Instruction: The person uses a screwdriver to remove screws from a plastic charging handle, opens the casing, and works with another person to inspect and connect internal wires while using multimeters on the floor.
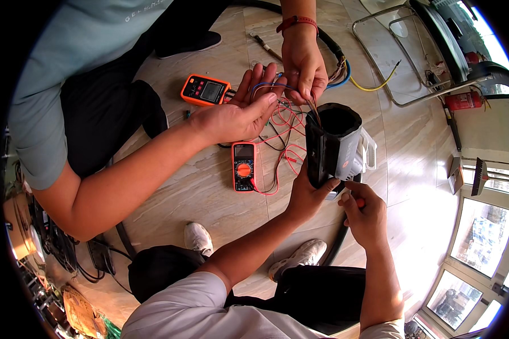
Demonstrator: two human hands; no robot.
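My left hand [306,196] is wrapped round the lower end of a hollow black and grey plastic housing [349,150]. Its open top faces up, and thin wires [314,110] come out of it. Beside the housing's lower end my right hand [367,217] is closed on an orange-handled tool [360,202], apparently a screwdriver; its tip cannot be made out. Across from me, a co-worker's palm [232,118] lies under a blue wire [277,85], and that person's other hand [305,70], with a red wristband, pinches wires above the housing.
Two orange multimeters [244,166] [203,90] lie on the tiled floor with tangled red and black leads [285,121]. A thick black cable with a yellow-green wire [373,88] runs behind the housing. A metal-framed chair [413,56], fire extinguisher [464,100] and broom [479,176] are at right.
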